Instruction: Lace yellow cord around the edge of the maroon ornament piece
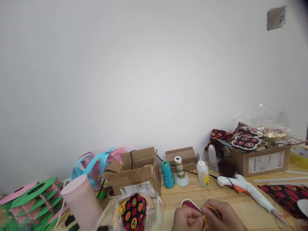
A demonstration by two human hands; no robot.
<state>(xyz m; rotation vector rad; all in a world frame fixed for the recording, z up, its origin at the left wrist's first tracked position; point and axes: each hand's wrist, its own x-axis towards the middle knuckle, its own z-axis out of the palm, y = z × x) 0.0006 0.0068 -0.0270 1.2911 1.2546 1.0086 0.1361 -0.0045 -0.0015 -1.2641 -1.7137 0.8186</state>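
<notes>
Left hand (184, 218) and right hand (222, 215) at bottom edge of wooden table (216, 195), both pinching a maroon fabric piece (189, 205) with yellow cord (211, 210). Just left, plastic bag (134, 211) of patterned fabric; behind, white glue gun (247, 189), teal thread spool (167, 174).

On the pale wooden table (240, 205), the left hand (184, 219) and right hand (225, 218) meet at the near edge around a small maroon fabric patch (187, 204). Left of them lies a clear plastic bag of dotted black cloth (134, 213), with a pink lidded cup (81, 200) further left. Behind the bag sits an open brown cardboard box (134, 173). A teal thread cone (167, 175) stands just right of that box. A white glue gun (247, 189) lies right of the hands, before a brown carton of patterned pieces (260, 160)
</notes>
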